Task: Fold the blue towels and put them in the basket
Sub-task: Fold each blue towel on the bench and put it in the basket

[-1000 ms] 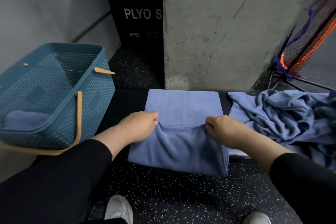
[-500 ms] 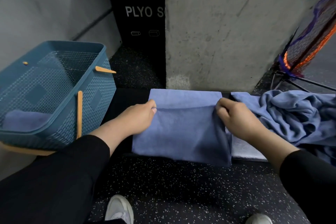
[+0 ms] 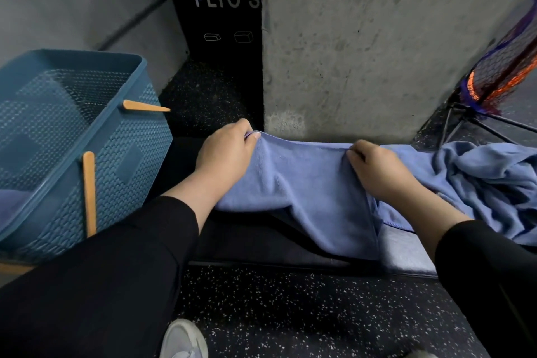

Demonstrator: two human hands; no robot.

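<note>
A blue towel (image 3: 308, 189) lies folded over on a low dark bench, its doubled edge at the far side near the concrete pillar. My left hand (image 3: 225, 154) pinches the towel's far left corner. My right hand (image 3: 377, 168) grips the far right corner. Loose cloth sags off the bench's near edge between my arms. A crumpled heap of blue towels (image 3: 482, 180) lies to the right, touching my right arm. The blue plastic basket (image 3: 96, 148) stands at the left with a folded blue towel (image 3: 11, 206) inside.
A concrete pillar (image 3: 363, 38) rises right behind the bench. A black box marked PLYO (image 3: 220, 23) stands beside it. An orange and purple net on a black stand (image 3: 499, 75) leans at the far right. Speckled black floor and my white shoe (image 3: 183, 340) lie below.
Both hands carried the towel's near edge away from me to the far edge by the pillar, doubling the towel over. The camera view moved closer.
</note>
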